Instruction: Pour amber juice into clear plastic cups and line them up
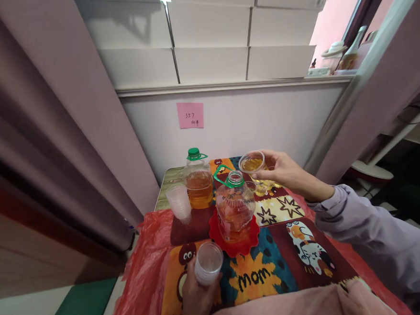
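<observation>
My left hand [200, 295] is closed around clear plastic cups [209, 263], apparently nested together, near the front of the table. At the back right, my right hand [286, 173] grips a clear plastic cup of yellow liquid [252, 164] by its side. Just below that cup, more cups with yellow liquid [262, 189] show partly, half hidden by the hand and a jug. Between my hands, an uncapped clear jug [233, 213] with a green handle holds amber liquid and stands in a red scalloped dish [240, 247].
A second jug [199, 187] with a green cap, partly full of amber liquid, stands behind on the left. Beside it is a leaning stack of cups [179, 203]. Red plastic sheeting [141, 263] hangs over the table's side. A white wall [265, 120] rises behind.
</observation>
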